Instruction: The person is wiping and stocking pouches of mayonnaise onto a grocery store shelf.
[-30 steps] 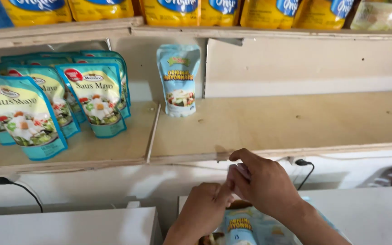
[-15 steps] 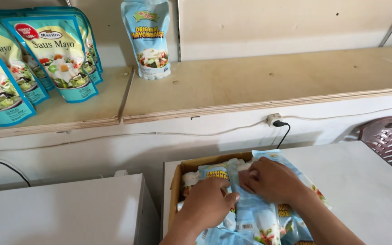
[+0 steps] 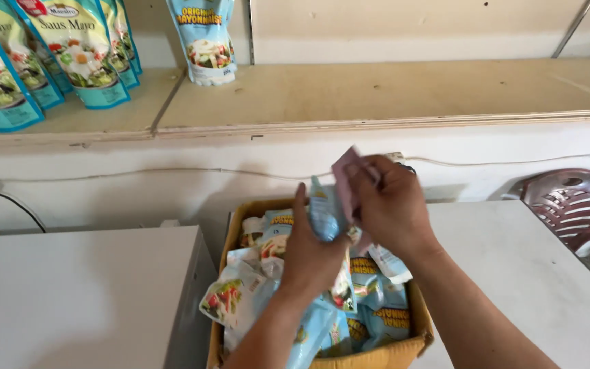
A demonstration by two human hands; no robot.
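Note:
My left hand (image 3: 308,253) grips a light blue sauce pouch (image 3: 325,215) and lifts it just above an open cardboard box (image 3: 377,355). My right hand (image 3: 389,205) holds the same pouch from the right, with a pinkish flap of it showing at my fingertips. The box is filled with several more light blue pouches (image 3: 268,301) lying in a heap. On the wooden shelf (image 3: 390,89) above, one matching pouch (image 3: 206,41) stands upright against the wall.
A row of teal sauce pouches (image 3: 69,48) stands at the shelf's left. White cabinet tops (image 3: 69,294) flank the box. A maroon plastic chair (image 3: 575,201) sits at the right. A power cable (image 3: 8,198) runs along the wall.
My view tilted down from the shelf to the box. Both hands dipped into the pouches, then rose with one pouch held between them.

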